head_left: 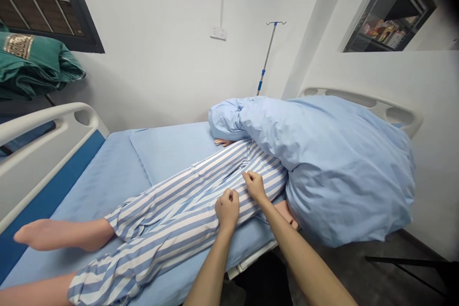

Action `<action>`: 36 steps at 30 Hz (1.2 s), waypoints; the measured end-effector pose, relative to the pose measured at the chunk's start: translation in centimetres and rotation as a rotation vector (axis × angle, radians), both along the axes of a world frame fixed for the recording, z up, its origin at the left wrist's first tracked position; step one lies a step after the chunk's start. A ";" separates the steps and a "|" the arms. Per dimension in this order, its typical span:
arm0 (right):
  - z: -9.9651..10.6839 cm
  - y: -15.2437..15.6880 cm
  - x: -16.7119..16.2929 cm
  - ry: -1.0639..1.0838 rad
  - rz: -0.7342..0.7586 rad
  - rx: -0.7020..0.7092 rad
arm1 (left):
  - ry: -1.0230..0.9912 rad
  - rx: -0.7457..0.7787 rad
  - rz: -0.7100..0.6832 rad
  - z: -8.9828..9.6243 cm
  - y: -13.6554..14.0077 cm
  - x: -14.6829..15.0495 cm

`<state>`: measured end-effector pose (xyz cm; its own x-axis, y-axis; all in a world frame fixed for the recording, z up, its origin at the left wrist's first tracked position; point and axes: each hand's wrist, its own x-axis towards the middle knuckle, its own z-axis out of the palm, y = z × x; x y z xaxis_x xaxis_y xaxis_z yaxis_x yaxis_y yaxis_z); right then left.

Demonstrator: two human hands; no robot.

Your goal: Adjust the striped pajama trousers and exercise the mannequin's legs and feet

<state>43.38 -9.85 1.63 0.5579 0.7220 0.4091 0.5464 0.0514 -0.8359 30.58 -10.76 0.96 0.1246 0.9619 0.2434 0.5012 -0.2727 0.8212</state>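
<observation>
My left hand (228, 208) is closed in a fist over the thigh of the near leg, on blue-and-white striped trousers (179, 222). Beside it and a little farther up the leg, my right hand (254, 185) also makes a fist. Nothing shows in either fist, and whether they press on the cloth is hard to tell. The trousers are on a smooth, manikin-like figure lying on its back, with one bare foot (39, 234) at the left. A light blue quilt (337, 158) is bunched over its upper body and hides the head. Part of the figure's hand (287, 213) sticks out below the quilt.
The bed has a blue sheet (172, 146), a white-and-blue footboard (50, 153) at left and a white headboard (387, 110) at right. An IV pole (267, 57) stands behind it. Green folded cloth (39, 67) is at far left. A dark metal leg (405, 263) stands at lower right.
</observation>
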 end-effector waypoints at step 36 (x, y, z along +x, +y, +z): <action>-0.1 -0.3 0.2 0.112 0.027 0.023 | -0.172 0.015 -0.217 0.8 1.2 4.1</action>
